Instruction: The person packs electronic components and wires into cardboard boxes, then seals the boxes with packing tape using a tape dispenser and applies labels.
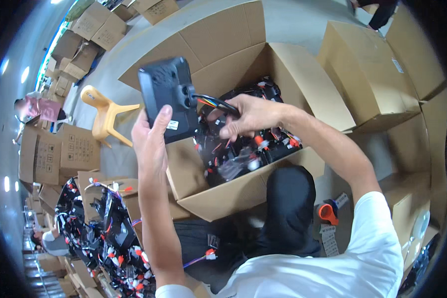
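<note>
My left hand (150, 135) grips the lower left edge of a flat black display-like unit (165, 82), thumb on its back near a small white label. From a round port on the unit's right side runs a cable bundle (212, 101) of coloured and black wires. My right hand (256, 115) is closed around that bundle a short way from the port. Both hands are above an open cardboard box (228, 196). Inside it lies a heap of black units and cables (263, 144) with red and white connectors, partly hidden by my right hand.
A yellow plastic chair (104, 115) stands left of the box. At lower left is another pile of black wired units (111, 238). Tall cartons (367, 74) stand at right. An orange tape dispenser (328, 213) lies by my knee. Other people are at far left and top right.
</note>
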The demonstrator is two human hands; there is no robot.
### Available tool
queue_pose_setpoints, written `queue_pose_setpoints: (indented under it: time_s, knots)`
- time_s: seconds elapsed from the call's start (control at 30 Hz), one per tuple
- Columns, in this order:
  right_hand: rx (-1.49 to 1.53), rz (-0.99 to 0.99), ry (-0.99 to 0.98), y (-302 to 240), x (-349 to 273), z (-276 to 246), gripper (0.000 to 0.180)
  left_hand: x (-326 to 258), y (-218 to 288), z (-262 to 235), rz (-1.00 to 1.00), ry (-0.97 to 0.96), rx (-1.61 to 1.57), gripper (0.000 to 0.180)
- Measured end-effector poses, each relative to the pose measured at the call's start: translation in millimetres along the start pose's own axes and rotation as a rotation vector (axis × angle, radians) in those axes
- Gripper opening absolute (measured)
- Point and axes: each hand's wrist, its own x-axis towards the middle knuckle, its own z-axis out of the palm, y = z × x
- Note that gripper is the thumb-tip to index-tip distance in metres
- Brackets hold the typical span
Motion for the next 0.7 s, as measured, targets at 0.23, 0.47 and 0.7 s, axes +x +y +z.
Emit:
queue_pose_setpoints:
  time_s: [0.23, 0.47, 0.7]
  knots:
    - [-0.971, -0.140, 0.198, 182.5, 199.8, -52.0, 0.024, 81.3, -284.5, -126.1, -0.366, 0.261, 0.370, 0.041]
    - [-1.313, -0.003, 0.154, 243.9, 317.3, -98.2, 0.016, 162.6, -486.8, -178.7, -0.566, 0.246, 0.233, 0.062]
    - [-1.427, -0.271, 0.250, 324.2, 353.7, -67.4, 0.023, 161.1, -584.6, -205.2, -0.733, 0.307, 0.033, 0.066]
